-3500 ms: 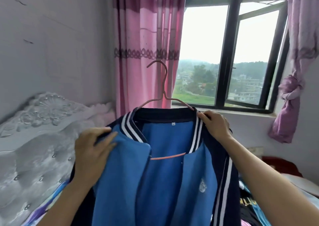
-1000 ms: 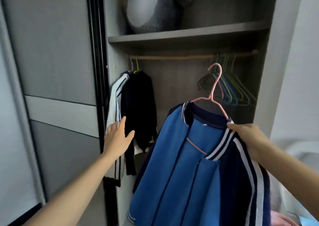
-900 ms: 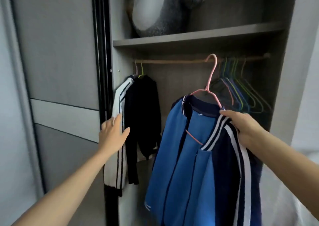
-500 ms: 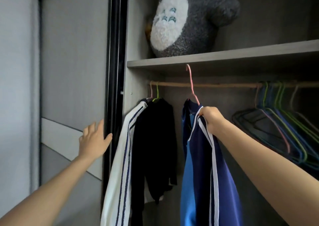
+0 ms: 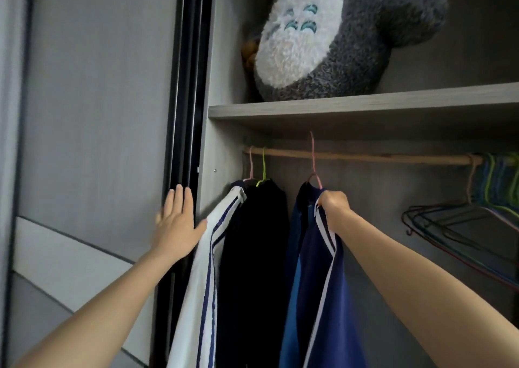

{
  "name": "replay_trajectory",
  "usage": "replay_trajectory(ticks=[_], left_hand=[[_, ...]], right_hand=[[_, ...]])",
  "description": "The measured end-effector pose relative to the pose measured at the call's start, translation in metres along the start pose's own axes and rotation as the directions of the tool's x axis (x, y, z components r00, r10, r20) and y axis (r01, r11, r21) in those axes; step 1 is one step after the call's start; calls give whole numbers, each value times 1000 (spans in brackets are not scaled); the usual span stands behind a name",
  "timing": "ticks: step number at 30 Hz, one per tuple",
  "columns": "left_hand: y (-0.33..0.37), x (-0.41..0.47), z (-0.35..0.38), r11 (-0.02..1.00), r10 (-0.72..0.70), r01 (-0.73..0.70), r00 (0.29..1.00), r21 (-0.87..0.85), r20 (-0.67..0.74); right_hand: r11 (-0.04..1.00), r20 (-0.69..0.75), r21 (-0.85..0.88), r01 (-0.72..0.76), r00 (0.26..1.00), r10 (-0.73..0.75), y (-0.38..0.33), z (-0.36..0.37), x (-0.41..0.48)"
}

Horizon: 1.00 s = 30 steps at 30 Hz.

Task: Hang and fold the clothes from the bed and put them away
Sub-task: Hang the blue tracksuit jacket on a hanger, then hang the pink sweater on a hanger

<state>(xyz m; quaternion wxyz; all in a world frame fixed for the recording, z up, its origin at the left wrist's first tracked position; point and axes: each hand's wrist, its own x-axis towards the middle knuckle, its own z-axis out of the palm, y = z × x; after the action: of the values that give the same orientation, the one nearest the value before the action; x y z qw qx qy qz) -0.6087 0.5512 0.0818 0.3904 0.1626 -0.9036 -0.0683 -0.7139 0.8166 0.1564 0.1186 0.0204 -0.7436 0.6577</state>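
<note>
Blue jacket (image 5: pixel 317 283): head cam, centre-right. Navy sleeve w/ white stripes. Hangs inside the open wardrobe on a pink hanger (image 5: pixel 314 168), below the wooden rail (image 5: pixel 365 157).
R hand (image 5: pixel 334 207): fingers curled tight round the jacket's collar at the hanger's base; takes the weight.
L hand (image 5: pixel 177 224): flat, fingers straight, holds nothing. Palm on the dark door frame (image 5: pixel 188 87), thumb just beside a white striped jacket (image 5: pixel 202 269).
Hook: thin pink wire rises past the rail, tip just under the shelf (image 5: pixel 365 106). Can't tell if it's seated on the rail yet.
Step in hand: prob. hooking the hanger onto the rail.
Doing it well: lower the hook straight down till the wire rests on the rail and check it catches. Hold the shoulders level so fabric doesn't slide off. Let go of the collar last.
Neighbours: white jacket + black garment (image 5: pixel 252 241) hang at the rail's left end, touching each other. Jacket in hand is just beside the black one.
Open room: bare rail btwn the pink hanger and a bunch of empty hangers (image 5: pixel 463 221) at far right; best stretch to use.
Edges: shelf underside is close above the hook, so little headroom. Frame + grey sliding door (image 5: pixel 92 115) bound the left.
Top shelf: grey plush toy (image 5: pixel 337 36) w/ white face, well apart from both hands.
Risk: hook may miss the rail or snag the black sleeve.
</note>
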Motion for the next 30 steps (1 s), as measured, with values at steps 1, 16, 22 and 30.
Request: replay_trajectory(ticks=[1, 16, 22, 30], left_hand=[[-3, 4, 6, 999, 22, -23, 999, 28, 31], [-48, 19, 56, 943, 322, -291, 921, 161, -219], [-48, 22, 60, 942, 327, -292, 908, 163, -261], [-45, 24, 63, 946, 308, -260, 908, 194, -284]], right_hand=[[1000, -4, -14, 8, 1000, -8, -2, 9, 3], [999, 12, -28, 47, 999, -46, -18, 148, 46], [997, 11, 69, -24, 1000, 24, 14, 177, 53], [960, 150, -264, 90, 987, -51, 27, 177, 52]])
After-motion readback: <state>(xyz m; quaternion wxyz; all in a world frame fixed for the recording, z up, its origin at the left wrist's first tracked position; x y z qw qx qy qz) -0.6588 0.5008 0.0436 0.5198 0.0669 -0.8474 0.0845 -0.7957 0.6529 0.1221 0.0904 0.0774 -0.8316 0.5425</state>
